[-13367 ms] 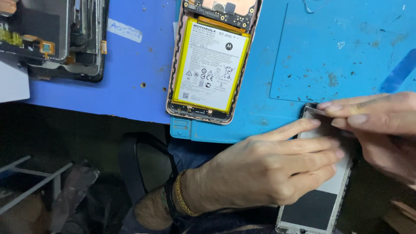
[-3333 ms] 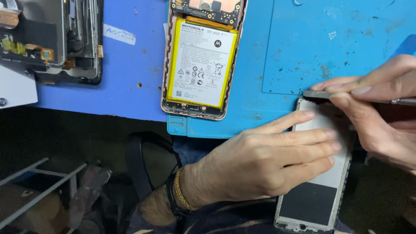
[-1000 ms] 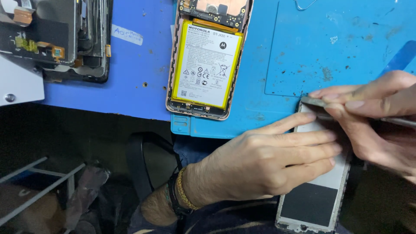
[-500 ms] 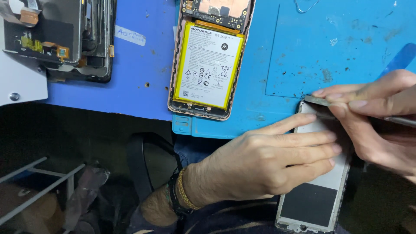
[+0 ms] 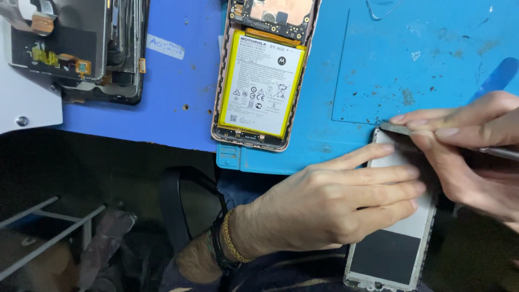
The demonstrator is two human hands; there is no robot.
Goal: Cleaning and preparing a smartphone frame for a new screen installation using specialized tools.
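My left hand [image 5: 335, 203] lies flat across a phone display frame [image 5: 390, 254], fingers stretched out, pressing it against the near edge of the blue work mat [image 5: 411, 65]. My right hand [image 5: 470, 157] pinches a thin metal tool [image 5: 500, 153], its flat tip at the frame's top left corner. An opened phone [image 5: 259, 81] with a yellow-edged white battery and bare circuit board lies on the mat further back, apart from both hands.
A stack of dismantled phone parts [image 5: 81, 48] sits at the far left on a darker blue mat, beside a white plate [image 5: 24, 108]. A blue plastic pry tool [image 5: 494, 78] lies at the right. Below the bench are a black strap and metal bars [image 5: 48, 232].
Over the earlier frames my right hand took up the metal tool and set its tip at the frame's top corner. In the last second the hands hardly move; the view shifts slightly.
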